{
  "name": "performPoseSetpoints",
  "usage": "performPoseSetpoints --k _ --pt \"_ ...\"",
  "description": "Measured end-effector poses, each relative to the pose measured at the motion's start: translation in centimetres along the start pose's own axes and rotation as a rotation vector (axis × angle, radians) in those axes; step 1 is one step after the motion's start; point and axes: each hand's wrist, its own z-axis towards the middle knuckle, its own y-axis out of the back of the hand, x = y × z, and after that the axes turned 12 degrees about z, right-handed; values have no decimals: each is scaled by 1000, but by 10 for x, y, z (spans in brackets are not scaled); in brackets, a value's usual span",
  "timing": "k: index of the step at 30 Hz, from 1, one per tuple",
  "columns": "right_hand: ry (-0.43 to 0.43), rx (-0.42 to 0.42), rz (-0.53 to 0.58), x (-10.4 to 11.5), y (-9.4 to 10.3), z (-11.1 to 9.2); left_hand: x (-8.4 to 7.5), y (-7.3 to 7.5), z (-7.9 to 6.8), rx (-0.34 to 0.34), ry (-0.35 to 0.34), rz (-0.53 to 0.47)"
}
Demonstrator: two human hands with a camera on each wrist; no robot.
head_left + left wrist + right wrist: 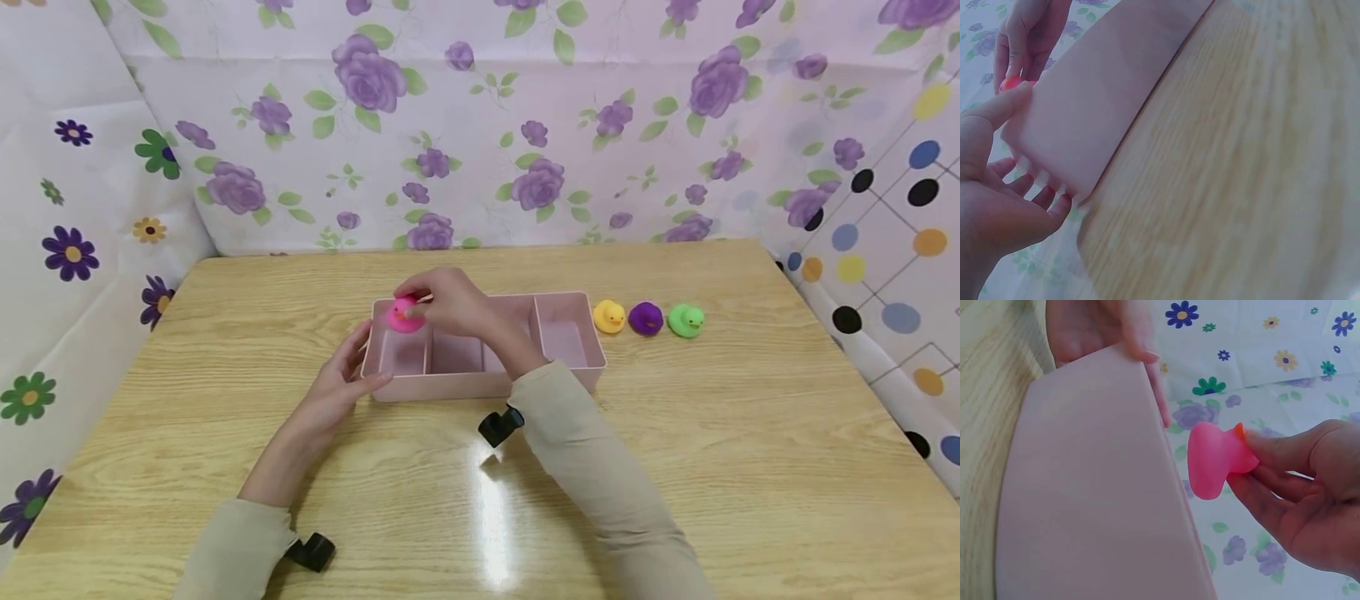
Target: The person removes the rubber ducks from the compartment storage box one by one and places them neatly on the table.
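Note:
A pink rubber duck (406,321) is pinched between the thumb and fingers of my right hand (453,304), above the leftmost compartment of a pale pink box (442,387). In the right wrist view the duck (1209,461) hangs clear of the box's rim. My left hand (336,390) holds the box's left end, thumb over the front rim and fingers along the end wall. The left wrist view shows these fingers (1041,197) bent against the wall. Dividers split the box into several compartments; my right wrist partly covers the middle ones.
Right of the box, a yellow duck (610,317), a purple duck (646,318) and a green duck (686,321) stand in a row on the wooden table (750,433). Flowered cloth (480,125) hangs behind the table, with patterned sheets at both sides.

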Motion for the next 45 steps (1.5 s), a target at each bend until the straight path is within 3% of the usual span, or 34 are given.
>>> performPoseSetpoints --k 12,28,45 --pt "14 2 17 -3 18 -10 -1 0 0 5 -2 4" --pt "12 -27 -41 -20 43 -30 0 -1 0 -16 -21 1" --pt "42 -53 -54 -25 59 -46 0 -1 0 -18 -21 5"
